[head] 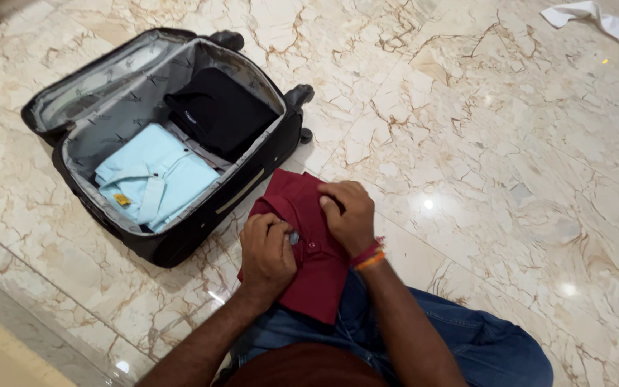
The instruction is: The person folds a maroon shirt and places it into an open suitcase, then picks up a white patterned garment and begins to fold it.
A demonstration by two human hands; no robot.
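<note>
Beside the left hand [267, 254], the right hand [350, 215] also grips the folded maroon shirt [314, 269], not yet packed; the open suitcase [180, 236] beyond the hands already holds a light-blue shirt [155, 175] and a black garment [220, 111].

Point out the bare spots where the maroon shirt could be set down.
Widest free patch: marble floor right of the suitcase, up to the white cloth. A narrower strip lies below the suitcase, left of the left hand. Crowded: inside the suitcase, the light blue shirt and black garment cover the bottom. Both hands, right hand too, press the maroon shirt.
</note>
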